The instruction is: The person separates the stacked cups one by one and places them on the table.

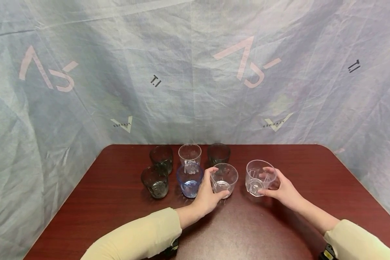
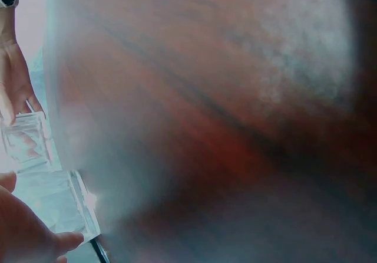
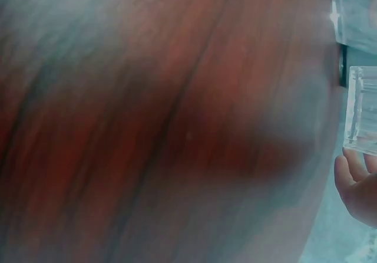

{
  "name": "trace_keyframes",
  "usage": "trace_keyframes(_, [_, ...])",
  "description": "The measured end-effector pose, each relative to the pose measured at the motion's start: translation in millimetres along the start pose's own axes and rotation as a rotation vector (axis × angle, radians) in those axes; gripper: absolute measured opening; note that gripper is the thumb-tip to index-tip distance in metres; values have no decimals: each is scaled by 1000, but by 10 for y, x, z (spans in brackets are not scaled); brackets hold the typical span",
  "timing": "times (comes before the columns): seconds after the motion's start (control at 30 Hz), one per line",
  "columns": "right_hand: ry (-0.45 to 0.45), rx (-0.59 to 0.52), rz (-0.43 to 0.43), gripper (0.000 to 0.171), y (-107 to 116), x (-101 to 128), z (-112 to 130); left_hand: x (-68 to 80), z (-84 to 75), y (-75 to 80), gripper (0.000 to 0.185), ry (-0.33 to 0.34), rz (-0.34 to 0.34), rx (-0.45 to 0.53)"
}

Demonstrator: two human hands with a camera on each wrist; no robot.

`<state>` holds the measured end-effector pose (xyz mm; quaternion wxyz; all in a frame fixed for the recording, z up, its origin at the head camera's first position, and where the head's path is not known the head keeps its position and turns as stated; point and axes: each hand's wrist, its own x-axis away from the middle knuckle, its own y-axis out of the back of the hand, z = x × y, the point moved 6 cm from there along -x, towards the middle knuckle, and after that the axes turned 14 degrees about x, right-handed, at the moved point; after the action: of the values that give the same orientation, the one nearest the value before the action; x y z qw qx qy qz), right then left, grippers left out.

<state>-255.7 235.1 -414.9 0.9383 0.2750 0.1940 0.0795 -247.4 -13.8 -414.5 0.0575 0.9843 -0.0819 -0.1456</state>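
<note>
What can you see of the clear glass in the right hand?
The clear tumbler is colourless, looks like glass or clear plastic, with faceted lower walls, a thick base and a wide round rim. It appears empty. It is tilted, mouth leaning up and away from the person, its base edge at or near the dark red table. The right hand grips its right side, fingers curled round the wall. It stands apart from the other glasses, rightmost of the group.
</note>
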Motion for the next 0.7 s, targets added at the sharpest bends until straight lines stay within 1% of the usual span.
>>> trace_keyframes(0.23, [3, 16, 34, 69, -130, -35, 4, 0, 10, -1, 72, -15, 3, 5])
trace_keyframes(0.33, [0, 23, 43, 70, -150, -28, -2, 3, 19, -6, 72, -8, 6, 10])
trace_keyframes(0.7, [-19, -6, 69, 72, -174, -16, -58, -7, 15, 4, 73, 21, 15, 7])
